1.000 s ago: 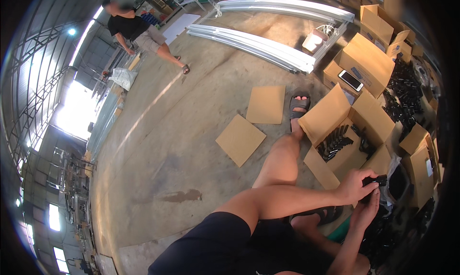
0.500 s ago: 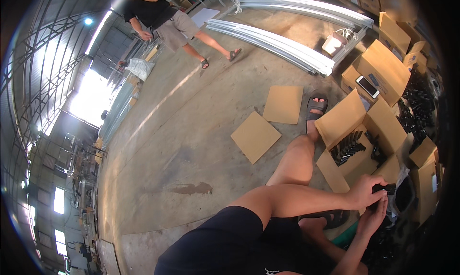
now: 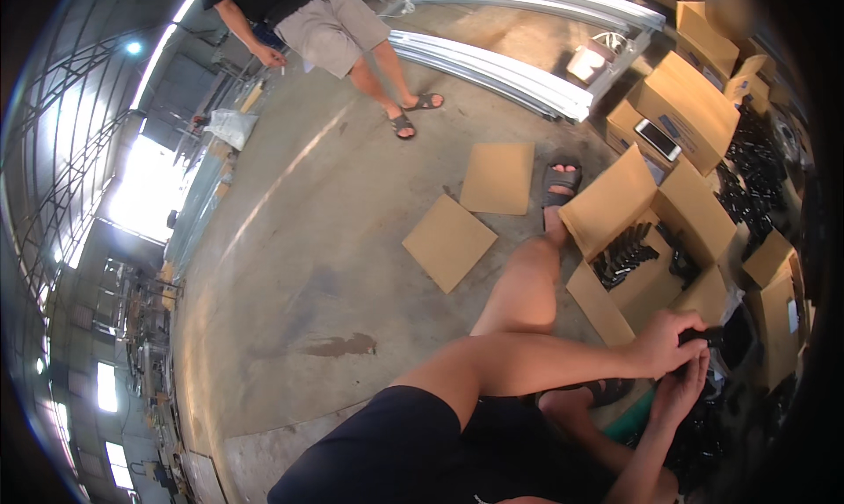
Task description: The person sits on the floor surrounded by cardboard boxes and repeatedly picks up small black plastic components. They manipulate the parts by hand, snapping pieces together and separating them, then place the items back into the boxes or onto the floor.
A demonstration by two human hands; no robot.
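My left hand (image 3: 673,344) is closed around one end of a small black part (image 3: 714,337), whose exact kind I cannot make out. Just below, my right hand (image 3: 681,391) has its fingers raised against the same part, touching the left fingertips. Beside them stands an open cardboard box (image 3: 610,321) with several black parts (image 3: 626,256) lined up along one inner side and more at the other. Loose black parts (image 3: 703,438) lie in a dark heap under my hands, partly hidden by them.
A phone (image 3: 658,140) rests on another carton (image 3: 690,108). More black parts (image 3: 752,183) pile up at the right. Two flat cardboard sheets (image 3: 450,243) lie on the floor. Long white metal profiles (image 3: 492,69) stretch behind, and a person in grey shorts (image 3: 330,34) stands at the far left.
The whole view has shifted slightly, moving the scene left and a little up. The other person has stepped closer. My hands keep nearly the same hold on the black part.
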